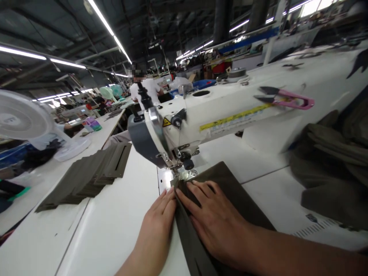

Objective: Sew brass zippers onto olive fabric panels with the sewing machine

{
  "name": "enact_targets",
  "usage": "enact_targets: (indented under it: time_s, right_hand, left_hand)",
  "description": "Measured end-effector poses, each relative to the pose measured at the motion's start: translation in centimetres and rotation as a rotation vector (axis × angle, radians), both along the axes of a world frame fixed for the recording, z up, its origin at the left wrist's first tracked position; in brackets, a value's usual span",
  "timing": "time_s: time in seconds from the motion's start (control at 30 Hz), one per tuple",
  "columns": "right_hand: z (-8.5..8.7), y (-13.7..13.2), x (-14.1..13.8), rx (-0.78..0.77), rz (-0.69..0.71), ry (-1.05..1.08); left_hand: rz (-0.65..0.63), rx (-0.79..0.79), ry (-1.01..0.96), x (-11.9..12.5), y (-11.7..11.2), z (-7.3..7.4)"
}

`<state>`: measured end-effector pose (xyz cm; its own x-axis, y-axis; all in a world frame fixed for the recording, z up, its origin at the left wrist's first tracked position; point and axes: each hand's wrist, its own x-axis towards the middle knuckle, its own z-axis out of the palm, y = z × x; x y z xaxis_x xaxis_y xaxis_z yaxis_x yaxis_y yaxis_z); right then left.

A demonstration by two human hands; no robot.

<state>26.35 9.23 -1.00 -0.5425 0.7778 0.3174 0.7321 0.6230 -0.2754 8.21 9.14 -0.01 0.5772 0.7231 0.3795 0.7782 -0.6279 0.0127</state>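
A dark olive fabric piece (230, 191) lies on the white table under the presser foot (179, 168) of a white sewing machine (218, 111). My right hand (214, 220) rests flat on the fabric, fingers stretched toward the needle. My left hand (158, 222) lies on the table beside the fabric's left edge, fingers straight and together, touching the folded edge.
A fanned stack of olive fabric pieces (89, 174) lies to the left. Pink thread snips (287, 99) sit on the machine arm. A heap of olive cloth (333, 168) is at the right. A white fan (25, 119) stands far left. A person in a white shirt (145, 90) works behind.
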Motion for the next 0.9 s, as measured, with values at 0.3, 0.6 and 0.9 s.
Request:
enact_targets:
  time_s: [0.3,0.6,0.9]
  right_hand:
    - [0.2,0.2,0.2,-0.035,0.003,0.114]
    - [0.2,0.3,0.3,0.004,-0.009,0.126]
    - [0.4,0.4,0.5,-0.022,0.01,0.11]
  left_hand:
    - [-0.018,0.086,0.06,-0.9,0.8,-0.7]
    - [0.023,0.061,0.057,-0.7,0.7,-0.2]
    - [-0.063,0.134,0.185,0.3,1.0,0.9]
